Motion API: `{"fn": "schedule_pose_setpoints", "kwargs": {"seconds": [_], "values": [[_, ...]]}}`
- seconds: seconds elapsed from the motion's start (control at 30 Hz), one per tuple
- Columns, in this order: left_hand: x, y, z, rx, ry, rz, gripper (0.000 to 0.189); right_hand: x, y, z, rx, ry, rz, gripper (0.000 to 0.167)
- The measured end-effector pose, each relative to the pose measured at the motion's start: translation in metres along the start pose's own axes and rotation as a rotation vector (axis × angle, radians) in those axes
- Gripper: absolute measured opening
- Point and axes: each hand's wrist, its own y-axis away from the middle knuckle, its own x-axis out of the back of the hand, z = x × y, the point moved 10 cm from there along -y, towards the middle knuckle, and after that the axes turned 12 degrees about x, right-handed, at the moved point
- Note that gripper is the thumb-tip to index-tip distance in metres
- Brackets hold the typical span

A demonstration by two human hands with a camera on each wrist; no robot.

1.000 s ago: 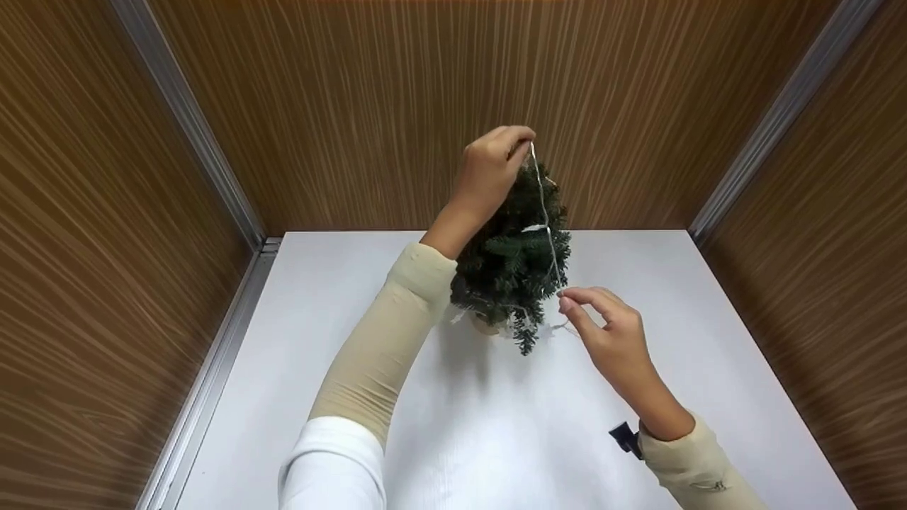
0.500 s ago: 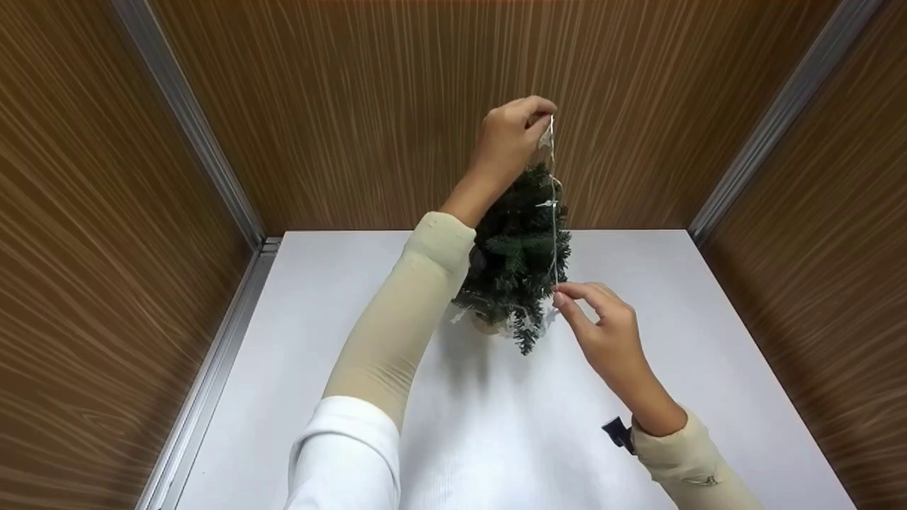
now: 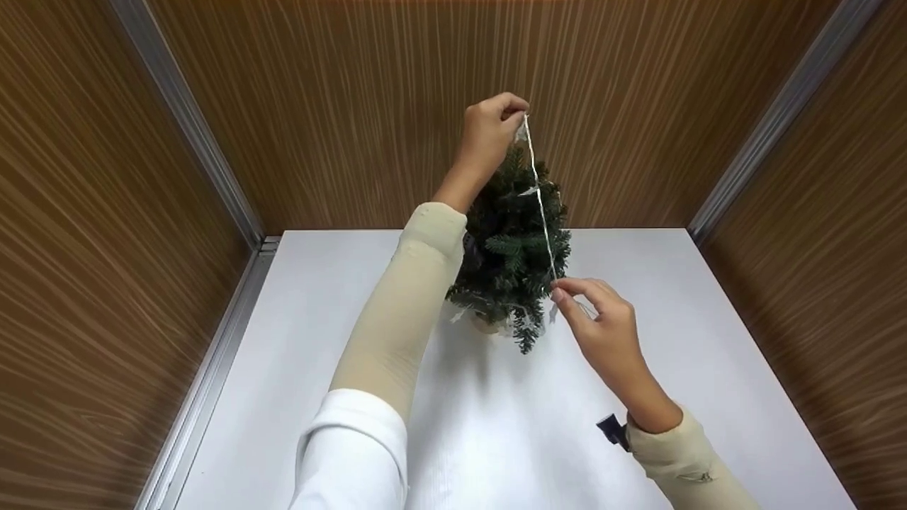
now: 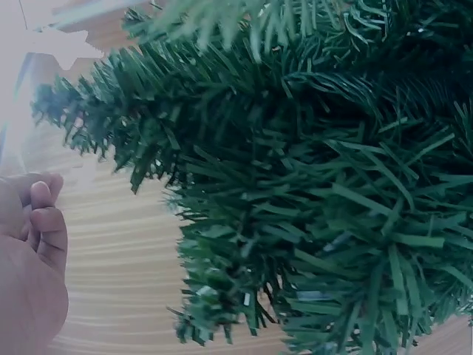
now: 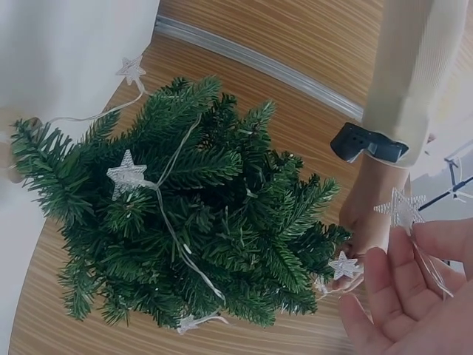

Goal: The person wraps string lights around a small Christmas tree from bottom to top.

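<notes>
A small green artificial Christmas tree (image 3: 514,244) stands near the back of the white table. Across its right side runs a pale string of star lights (image 3: 543,212), drawn nearly straight between both hands. Above the treetop, my left hand (image 3: 489,131) pinches the upper part of the string. Lower down, beside the right-hand branches, my right hand (image 3: 606,319) pinches it between thumb and forefinger. A clear star (image 5: 403,208) is at its fingertips in the right wrist view. Another star (image 5: 127,175) lies against the branches. In the left wrist view the left hand's (image 4: 37,251) fingers are curled, their grip unclear.
Wood-grain panels (image 3: 397,92) enclose the white tabletop (image 3: 326,297) at the back and both sides, with metal rails at the corners. A black wrist camera (image 5: 366,143) is strapped to the left wrist. More stars hang around the tree's base.
My left hand has risen with the string, swinging right and then back left above the treetop. My right hand has shifted slightly left and up, still pinching the string.
</notes>
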Motion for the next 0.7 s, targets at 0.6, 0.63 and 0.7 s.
{"fn": "schedule_pose_setpoints", "kwargs": {"seconds": [0.6, 0.63, 0.7], "values": [[0.032, 0.004, -0.047, 0.053, -0.100, 0.066, 0.017, -0.027, -0.011, -0.010, 0.030, -0.056, -0.040, 0.013], [0.035, 0.004, -0.051, 0.057, -0.099, 0.073, 0.017, -0.029, -0.011, -0.011, 0.029, -0.059, -0.045, 0.013], [0.041, 0.006, -0.057, 0.060, -0.088, 0.088, 0.017, -0.032, -0.010, -0.011, 0.026, -0.062, -0.051, 0.013]]}}
